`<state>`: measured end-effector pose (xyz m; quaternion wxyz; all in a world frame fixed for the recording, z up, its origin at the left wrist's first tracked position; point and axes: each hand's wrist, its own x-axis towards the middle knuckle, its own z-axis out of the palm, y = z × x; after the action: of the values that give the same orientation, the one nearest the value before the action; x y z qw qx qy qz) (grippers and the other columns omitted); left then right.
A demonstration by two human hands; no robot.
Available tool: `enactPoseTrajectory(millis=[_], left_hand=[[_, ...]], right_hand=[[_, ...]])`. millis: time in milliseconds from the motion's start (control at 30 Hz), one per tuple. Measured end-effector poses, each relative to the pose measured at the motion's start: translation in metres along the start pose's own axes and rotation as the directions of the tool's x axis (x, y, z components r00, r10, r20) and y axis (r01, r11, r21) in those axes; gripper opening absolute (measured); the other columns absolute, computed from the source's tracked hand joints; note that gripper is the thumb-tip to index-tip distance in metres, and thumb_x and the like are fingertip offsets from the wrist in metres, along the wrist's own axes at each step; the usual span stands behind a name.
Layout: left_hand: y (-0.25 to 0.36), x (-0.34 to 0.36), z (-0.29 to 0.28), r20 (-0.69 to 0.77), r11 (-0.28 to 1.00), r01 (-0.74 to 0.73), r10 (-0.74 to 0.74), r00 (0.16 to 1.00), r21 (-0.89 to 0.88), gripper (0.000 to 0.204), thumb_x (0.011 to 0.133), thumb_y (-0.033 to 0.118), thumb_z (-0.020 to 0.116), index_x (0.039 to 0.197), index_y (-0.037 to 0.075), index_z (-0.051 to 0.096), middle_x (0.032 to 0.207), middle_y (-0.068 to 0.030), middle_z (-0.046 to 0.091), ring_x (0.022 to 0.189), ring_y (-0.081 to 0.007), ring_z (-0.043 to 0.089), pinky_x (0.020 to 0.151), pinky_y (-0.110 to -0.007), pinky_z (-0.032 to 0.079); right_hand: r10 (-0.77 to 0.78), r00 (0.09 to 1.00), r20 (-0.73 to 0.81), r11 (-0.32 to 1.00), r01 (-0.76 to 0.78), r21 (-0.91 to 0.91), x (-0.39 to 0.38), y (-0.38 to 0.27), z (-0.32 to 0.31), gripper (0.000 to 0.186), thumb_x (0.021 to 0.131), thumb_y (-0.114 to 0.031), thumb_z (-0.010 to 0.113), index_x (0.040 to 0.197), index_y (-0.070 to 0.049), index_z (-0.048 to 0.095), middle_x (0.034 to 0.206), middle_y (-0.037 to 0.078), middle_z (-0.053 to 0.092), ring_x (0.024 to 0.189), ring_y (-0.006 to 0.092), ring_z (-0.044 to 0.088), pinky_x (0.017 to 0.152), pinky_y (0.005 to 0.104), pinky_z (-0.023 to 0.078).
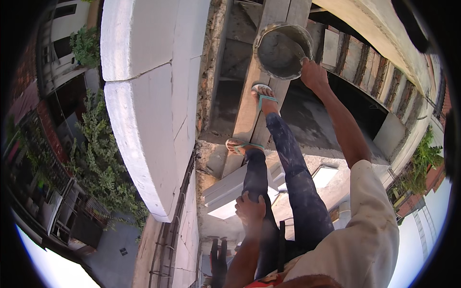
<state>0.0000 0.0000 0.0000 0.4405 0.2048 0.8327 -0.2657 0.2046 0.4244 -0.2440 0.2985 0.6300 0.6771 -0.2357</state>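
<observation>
A round, mortar-smeared bucket stands at the wooden planks, just beyond my forward foot. Grey wet-looking mortar lies inside it. My right hand is closed at the bucket's right side, where a thin curved piece like its handle meets the fingers. Whether that piece is the handle or a tool cannot be made out. My left hand rests on my left knee with its fingers apart, holding nothing. Both feet, in green-strapped sandals, are on the planks.
Two long planks span a gap over a lower grey floor. To the left rises a pale block wall, with plants and buildings below beyond it. Metal bars run along its foot. White blocks lie behind my feet. A curved concrete edge bounds the right.
</observation>
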Motion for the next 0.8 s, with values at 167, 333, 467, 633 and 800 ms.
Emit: enactPoseTrajectory(millis=[167,333,467,633,800], left_hand=[[0.000,0.007,-0.003,-0.042,0.997,-0.083,0.083,0.996,0.003,0.066,0.081,0.045,0.078,0.135,0.012,0.062,0.132,-0.0168,0.058,0.122,-0.0394,0.057,0.104,-0.053,0.047],[-0.007,0.001,0.004,-0.076,0.995,-0.081,0.076,0.994,-0.063,0.062,0.083,0.044,0.077,0.134,0.012,0.063,0.131,-0.0162,0.059,0.123,-0.0388,0.058,0.105,-0.053,0.047],[-0.012,0.006,0.002,-0.047,0.994,-0.069,0.065,0.997,-0.090,0.059,0.084,0.042,0.076,0.134,0.012,0.063,0.132,-0.0145,0.059,0.125,-0.0370,0.058,0.105,-0.052,0.046],[-0.027,0.006,-0.008,-0.024,0.985,-0.076,0.073,0.997,-0.157,0.055,0.089,0.042,0.070,0.134,0.012,0.064,0.133,-0.0139,0.059,0.127,-0.0336,0.057,0.108,-0.049,0.045],[-0.050,-0.003,-0.009,0.027,0.976,-0.038,0.045,0.999,-0.216,0.054,0.089,0.043,0.069,0.132,0.010,0.066,0.135,-0.0149,0.058,0.128,-0.0344,0.057,0.110,-0.048,0.044]], right_hand=[[-0.133,0.988,-0.073,0.991,0.134,0.009,0.033,-0.006,0.046,0.028,0.096,-0.020,0.062,0.112,0.003,0.066,0.089,0.020,0.073,0.085,0.0350,0.077,0.073,0.0485,0.062],[-0.121,0.963,0.242,0.705,-0.088,0.704,-0.019,0.026,0.008,0.027,0.095,-0.027,0.074,0.098,-0.001,0.066,0.058,0.005,0.054,0.045,0.0149,0.053,0.042,0.0357,0.043],[-0.238,0.954,0.182,0.652,0.018,0.758,-0.102,0.049,0.002,0.023,0.097,-0.025,0.072,0.098,-0.004,0.064,0.058,0.002,0.053,0.043,0.0100,0.049,0.039,0.0325,0.038],[-0.539,0.806,0.246,0.477,0.052,0.877,-0.237,-0.021,-0.026,0.019,0.096,-0.021,0.075,0.099,-0.006,0.064,0.069,0.001,0.060,0.052,0.0068,0.053,0.047,0.0299,0.042],[-0.816,0.577,-0.021,0.429,0.631,0.647,-0.360,-0.134,-0.046,0.032,0.098,-0.024,0.072,0.118,-0.002,0.063,0.094,0.017,0.072,0.080,0.0309,0.072,0.069,0.0352,0.056]])
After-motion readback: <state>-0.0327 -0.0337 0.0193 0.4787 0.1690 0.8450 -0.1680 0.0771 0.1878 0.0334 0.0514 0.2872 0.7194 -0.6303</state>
